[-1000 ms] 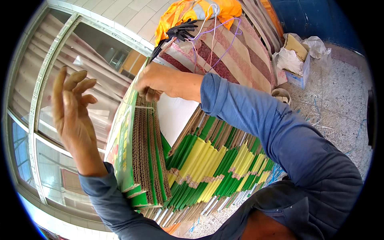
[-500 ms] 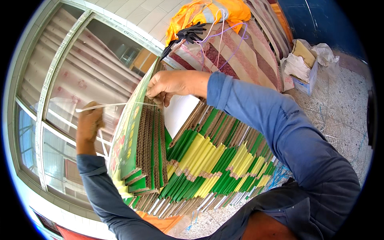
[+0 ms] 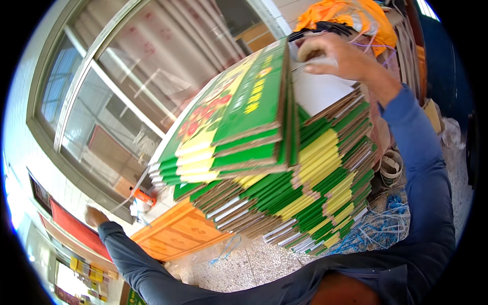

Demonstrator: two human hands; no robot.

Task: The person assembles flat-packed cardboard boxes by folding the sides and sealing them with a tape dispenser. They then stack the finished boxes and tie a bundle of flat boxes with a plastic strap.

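Observation:
A tall pile of flattened cardboard boxes (image 3: 325, 168), green and yellow with brown corrugated edges, stands in front of me. On its left part lies a tilted bundle of printed green boxes (image 3: 249, 112) with red fruit pictures. My left hand (image 3: 95, 216), blurred and far out to the left, is closed around a thin white strap (image 3: 133, 192) that runs back toward the bundle. Over the pile's far end hovers my right hand (image 3: 338, 58), its thumb and fingers curved apart with nothing seen between them. Below it shows a white sheet-like surface (image 3: 320, 94).
Behind the pile are orange clothing (image 3: 351, 18) and black gloves (image 3: 325, 29). A glazed window (image 3: 168, 61) borders the left. An orange wooden cabinet (image 3: 178, 231) stands below, near an orange bottle (image 3: 144, 196). Blue and white straps (image 3: 378, 223) litter the floor beside a bucket (image 3: 390, 166).
My left hand has swung down and outward to the left with the strap. My right hand has left the bundle's edge and opened. The bundle leans flatter, and the view has turned left.

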